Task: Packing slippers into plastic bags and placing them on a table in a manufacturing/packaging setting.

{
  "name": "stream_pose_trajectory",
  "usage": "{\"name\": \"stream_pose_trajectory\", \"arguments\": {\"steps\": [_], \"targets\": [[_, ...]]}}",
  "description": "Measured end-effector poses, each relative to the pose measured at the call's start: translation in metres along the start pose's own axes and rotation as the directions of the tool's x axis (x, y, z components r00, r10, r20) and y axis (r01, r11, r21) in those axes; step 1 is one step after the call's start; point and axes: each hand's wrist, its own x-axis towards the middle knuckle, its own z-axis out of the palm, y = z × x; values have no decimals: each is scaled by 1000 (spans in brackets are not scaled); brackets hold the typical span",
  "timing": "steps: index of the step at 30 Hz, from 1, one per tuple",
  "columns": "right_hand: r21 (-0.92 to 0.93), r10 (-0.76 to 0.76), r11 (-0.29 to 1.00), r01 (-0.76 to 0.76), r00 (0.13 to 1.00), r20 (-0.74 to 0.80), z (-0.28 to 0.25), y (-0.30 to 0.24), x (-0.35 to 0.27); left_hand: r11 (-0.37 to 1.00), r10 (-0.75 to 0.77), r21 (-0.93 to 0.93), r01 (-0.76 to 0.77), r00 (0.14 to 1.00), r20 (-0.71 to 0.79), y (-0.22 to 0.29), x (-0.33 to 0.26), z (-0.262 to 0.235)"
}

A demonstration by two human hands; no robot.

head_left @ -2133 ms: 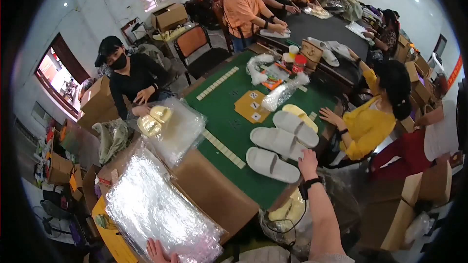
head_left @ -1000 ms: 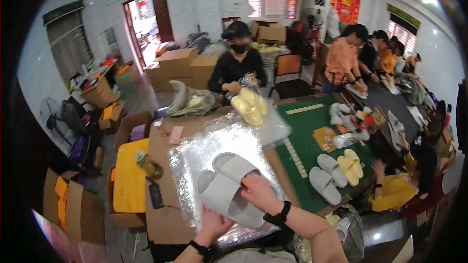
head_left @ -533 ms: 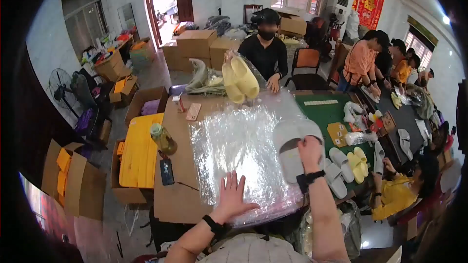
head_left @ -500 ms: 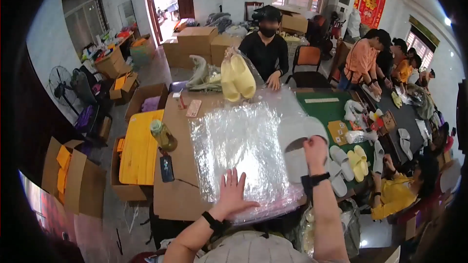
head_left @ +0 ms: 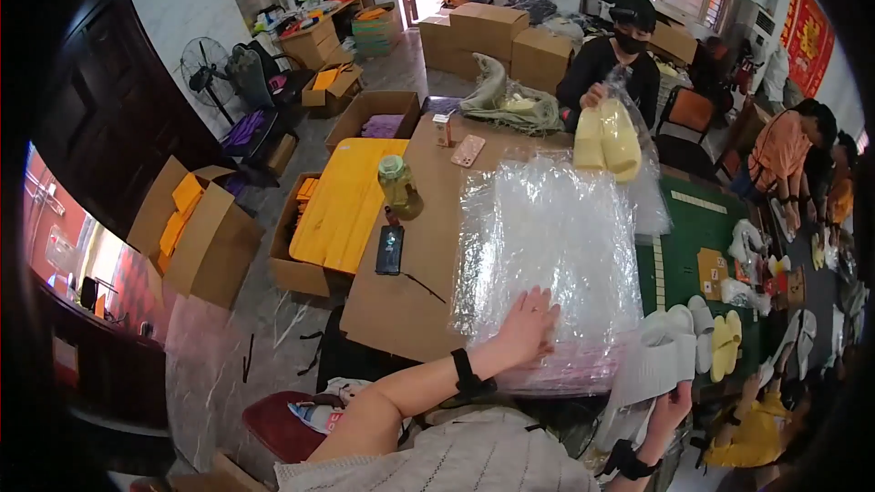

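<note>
Workstation, head view: bag stack, hands and slippers.
The left hand [head_left: 527,326] lies flat, fingers spread, on the near part of the clear plastic bag stack [head_left: 565,237]; the right hand [head_left: 670,410] grips pale grey slippers [head_left: 658,355] beside its right near corner. Opposite, a co-worker's hand [head_left: 594,94] holds up bagged yellow slippers [head_left: 609,141]. A bottle [head_left: 401,189] stands left of the stack.

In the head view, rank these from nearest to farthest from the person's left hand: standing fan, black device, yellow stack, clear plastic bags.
1. Clear plastic bags: directly under the left hand.
2. Black device: to the hand's left, on the brown tabletop.
3. Yellow stack: left of the device.
4. Standing fan: far left, toward the wall.
</note>
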Motion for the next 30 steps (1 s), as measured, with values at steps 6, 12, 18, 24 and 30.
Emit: {"name": "stream_pose_trajectory", "arguments": {"steps": [6,12,18,24,30], "targets": [[-76,-38,996,52,985,167,9,-30,-17,999,29,-33,-37,977,-212,-3,2,15],[-65,-276,950,307,916,291,31,-74,-28,994,37,-90,-58,975,-219,-13,15,5],[14,-147,987,159,870,471,48,-54,-39,957,118,-225,-181,956,-267,-23,26,-23],[-280,-127,926,255,906,404,40,-50,-40,899,179,-365,-242,964,-199,-10,26,-49],[-306,-209,896,321,915,346,66,-70,-22,898,374,-152,-413,898,-230,13,18,-62]]}}
